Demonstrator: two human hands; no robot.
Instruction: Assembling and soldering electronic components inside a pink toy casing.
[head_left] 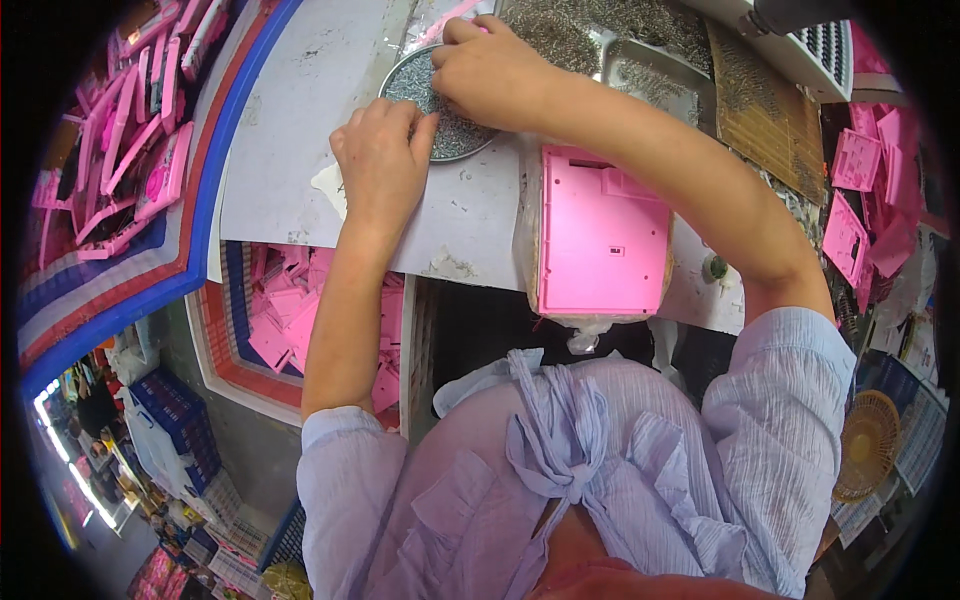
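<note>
A round metal dish (470, 151) full of small silvery screws (412, 85) sits on the white table. My left hand (385, 150) is at its near left rim, fingers bent and thumb against the forefinger; whatever they pinch is hidden. Across the dish's right side reaches my right hand (490, 75), closed with the fingers curled under, and I cannot make out what is in it. A pink rectangular plastic panel (603, 240) with small holes lies flat on a wrapped block at the table's near edge, below my right forearm.
Heaps of small metal screws (545, 32) and a metal tray (650, 85) lie at the back, beside a brown board (765, 110). Pink plastic parts (135, 130) fill a striped bag at the left; more pink parts (290, 310) sit under the table and pink panels (880, 190) at the right.
</note>
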